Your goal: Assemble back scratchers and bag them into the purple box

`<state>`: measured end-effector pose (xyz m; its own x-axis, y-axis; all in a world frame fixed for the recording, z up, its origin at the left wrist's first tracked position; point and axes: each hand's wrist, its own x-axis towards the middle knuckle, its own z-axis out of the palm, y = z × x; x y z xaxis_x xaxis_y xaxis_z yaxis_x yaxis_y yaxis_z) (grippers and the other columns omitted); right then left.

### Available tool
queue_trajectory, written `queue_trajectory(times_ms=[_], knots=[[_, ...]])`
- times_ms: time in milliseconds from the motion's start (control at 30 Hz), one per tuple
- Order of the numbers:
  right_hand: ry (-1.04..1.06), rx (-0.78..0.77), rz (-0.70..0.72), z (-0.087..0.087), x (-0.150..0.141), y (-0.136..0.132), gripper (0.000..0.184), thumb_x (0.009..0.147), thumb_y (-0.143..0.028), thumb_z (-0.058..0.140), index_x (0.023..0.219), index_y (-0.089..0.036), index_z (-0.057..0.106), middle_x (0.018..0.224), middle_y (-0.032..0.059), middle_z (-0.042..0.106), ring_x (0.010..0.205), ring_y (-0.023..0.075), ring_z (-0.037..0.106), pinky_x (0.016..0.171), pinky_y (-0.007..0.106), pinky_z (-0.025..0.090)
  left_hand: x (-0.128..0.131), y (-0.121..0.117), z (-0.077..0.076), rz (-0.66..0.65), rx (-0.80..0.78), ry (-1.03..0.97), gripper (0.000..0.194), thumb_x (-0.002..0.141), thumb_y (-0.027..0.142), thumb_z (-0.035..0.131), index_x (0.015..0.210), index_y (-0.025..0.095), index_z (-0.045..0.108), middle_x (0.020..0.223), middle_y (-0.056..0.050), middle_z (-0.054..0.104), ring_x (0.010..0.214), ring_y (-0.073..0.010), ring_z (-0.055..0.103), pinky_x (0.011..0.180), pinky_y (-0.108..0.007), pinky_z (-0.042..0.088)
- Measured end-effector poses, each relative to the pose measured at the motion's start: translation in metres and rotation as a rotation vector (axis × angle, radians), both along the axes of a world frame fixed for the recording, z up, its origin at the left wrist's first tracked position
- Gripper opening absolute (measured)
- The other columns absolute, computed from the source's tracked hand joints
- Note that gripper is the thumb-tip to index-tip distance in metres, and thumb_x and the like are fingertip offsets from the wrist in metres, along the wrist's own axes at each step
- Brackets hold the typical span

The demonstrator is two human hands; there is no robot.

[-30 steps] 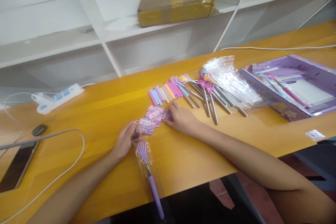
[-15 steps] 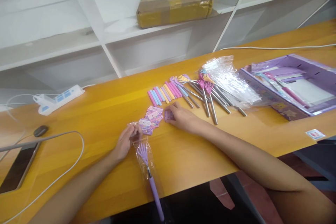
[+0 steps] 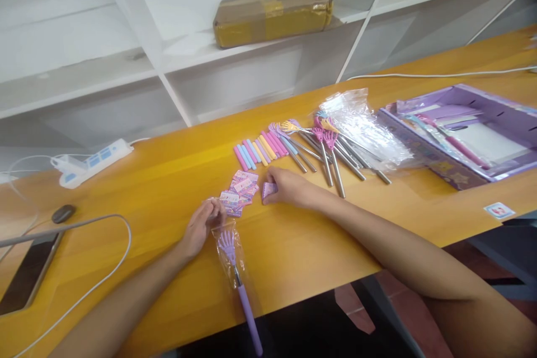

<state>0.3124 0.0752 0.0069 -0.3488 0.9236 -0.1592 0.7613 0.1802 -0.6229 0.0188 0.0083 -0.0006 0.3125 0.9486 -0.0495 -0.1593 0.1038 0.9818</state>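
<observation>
A small purple printed card (image 3: 269, 190) is pinched in my right hand (image 3: 289, 187), close above the table. To its left lies a loose pile of pink and purple cards (image 3: 242, 187). My left hand (image 3: 200, 229) is closed at the pile's near side, with a glint of clear plastic at its fingertips. Just below those fingers is the top of a clear plastic bag (image 3: 243, 260). Inside the bag lies a purple back scratcher (image 3: 245, 302) with a hand-shaped head, its handle reaching past the table's front edge.
Coloured foam tubes (image 3: 257, 151) lie in a row behind the cards. Right of them are several metal back scratchers (image 3: 335, 162), clear bags (image 3: 364, 128) and a purple box (image 3: 440, 165). A power strip (image 3: 98, 162), phone (image 3: 29, 274) and cable (image 3: 126, 240) lie left.
My right hand has tilted the small card slightly, so more of its face shows. The left hand and the bagged back scratcher stay almost in place. The whole view has shifted a little.
</observation>
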Motion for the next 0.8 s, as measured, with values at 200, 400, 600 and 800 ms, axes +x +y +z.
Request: queue_trajectory(times_ms=[200, 400, 600, 800], knots=[[0.303, 0.129, 0.049, -0.006, -0.014, -0.014, 0.022, 0.095, -0.033, 0.068, 0.098, -0.020, 0.049, 0.077, -0.0022, 0.061, 0.065, 0.0133, 0.053, 0.061, 0.026, 0.034, -0.006, -0.001, -0.008, -0.016, 0.052, 0.074, 0.053, 0.106, 0.063, 0.051, 0.082, 0.017, 0.062, 0.079, -0.002, 0.057, 0.070, -0.0161, 0.052, 0.063, -0.027, 0.042], [0.595, 0.393, 0.092, -0.007, -0.027, -0.030, 0.014, 0.100, -0.027, 0.064, 0.093, -0.020, 0.055, 0.087, 0.0023, 0.063, 0.075, 0.0138, 0.057, 0.070, 0.027, 0.045, -0.007, -0.003, -0.010, -0.038, 0.046, 0.119, 0.054, 0.107, 0.062, 0.048, 0.085, 0.016, 0.065, 0.079, -0.002, 0.058, 0.069, -0.0159, 0.052, 0.063, -0.027, 0.042], [0.803, 0.380, 0.146, -0.009, -0.036, -0.043, 0.009, 0.102, -0.026, 0.067, 0.108, -0.020, 0.066, 0.090, 0.0029, 0.066, 0.066, 0.0099, 0.054, 0.060, 0.024, 0.044, -0.005, -0.004, -0.009, -0.032, -0.004, 0.139, 0.058, 0.102, 0.071, 0.053, 0.084, 0.016, 0.065, 0.078, -0.003, 0.060, 0.069, -0.0167, 0.055, 0.064, -0.027, 0.044], [1.133, 0.063, 0.219, -0.012, -0.050, -0.054, 0.026, 0.103, -0.031, 0.068, 0.097, -0.021, 0.044, 0.102, 0.0032, 0.063, 0.072, 0.0101, 0.069, 0.064, 0.025, 0.058, -0.007, -0.004, -0.010, -0.150, 0.046, 0.175, 0.056, 0.107, 0.064, 0.046, 0.093, 0.015, 0.069, 0.088, -0.006, 0.066, 0.079, -0.0192, 0.060, 0.073, -0.030, 0.049]])
